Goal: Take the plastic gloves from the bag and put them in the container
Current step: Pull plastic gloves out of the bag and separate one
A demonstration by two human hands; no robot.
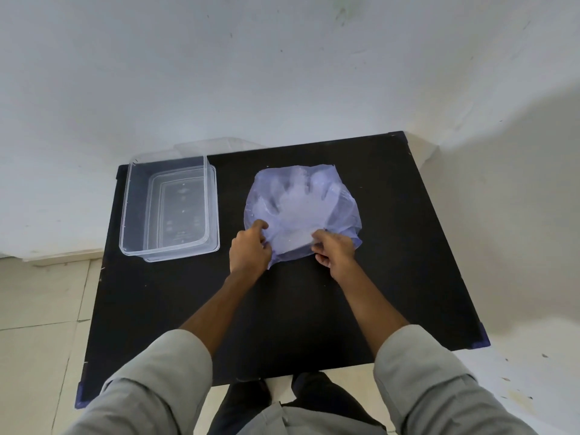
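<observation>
A thin bluish plastic bag (342,208) lies flat on the black table (282,309), right of centre. Through it I see pale plastic gloves (298,199) with their fingers pointing away from me. My left hand (249,249) pinches the bag's near left edge. My right hand (334,248) grips the near edge a little to the right. A clear rectangular container (125,211) stands open at the table's far left, with nothing inside it.
The container's clear lid (210,144) leans behind it against the white wall. The table's far edge meets the wall. Pale floor tiles (40,309) lie to the left, and my legs stand at the near edge.
</observation>
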